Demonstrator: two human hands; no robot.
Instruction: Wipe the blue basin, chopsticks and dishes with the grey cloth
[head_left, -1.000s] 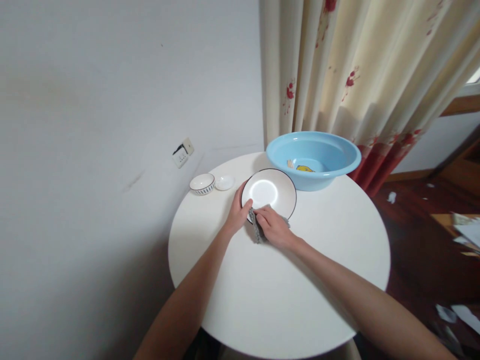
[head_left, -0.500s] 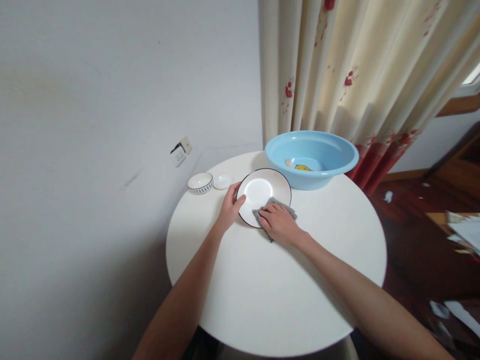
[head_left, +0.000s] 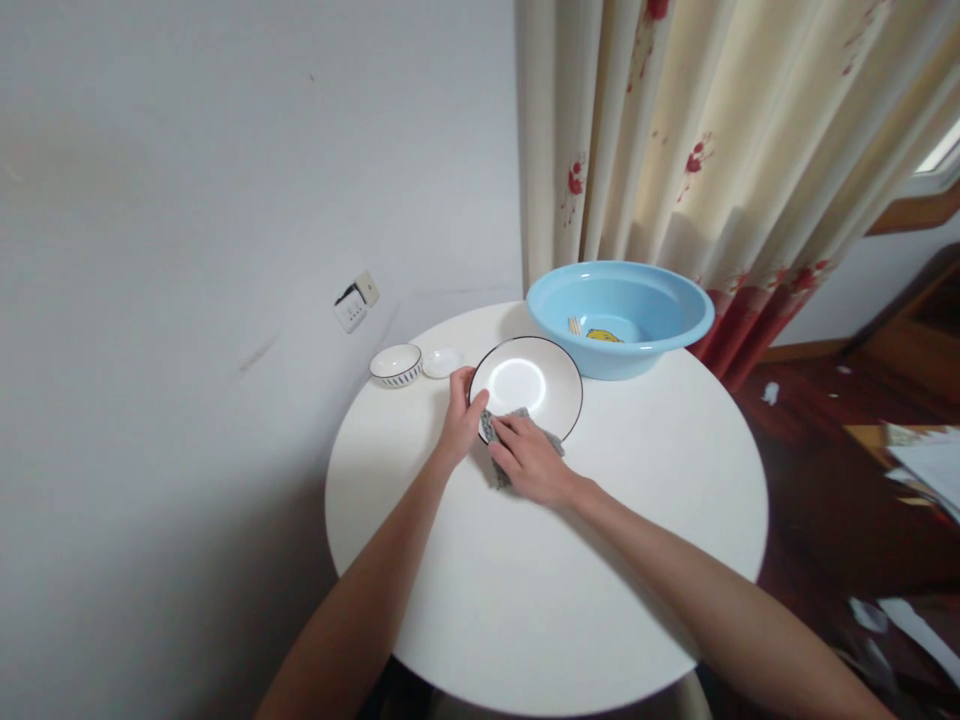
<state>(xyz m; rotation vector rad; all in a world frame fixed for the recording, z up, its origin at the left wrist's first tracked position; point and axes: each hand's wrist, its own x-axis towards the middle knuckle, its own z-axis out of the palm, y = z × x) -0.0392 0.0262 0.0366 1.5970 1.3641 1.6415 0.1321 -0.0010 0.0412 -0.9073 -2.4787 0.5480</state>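
A white plate (head_left: 544, 385) with a dark rim is tilted toward me above the table. My left hand (head_left: 460, 420) grips its left edge, thumb on the face and fingers behind. My right hand (head_left: 529, 460) presses a grey cloth (head_left: 501, 472) against the plate's lower left part, close to my left thumb. Part of the cloth is hidden under the fingers. Left of the plate stand a white bowl (head_left: 397, 366) with dark stripes and a small white dish (head_left: 442, 362).
A light blue basin (head_left: 622, 355) stands at the back right of the round white table (head_left: 517, 620); chopsticks (head_left: 574, 326) show inside it. Behind it hangs a cream and red curtain (head_left: 675, 130). A wall socket (head_left: 351, 311) is at the left.
My right hand has slid the cloth leftward along the plate's lower part, nearer to my left hand. The left hand keeps its hold on the plate.
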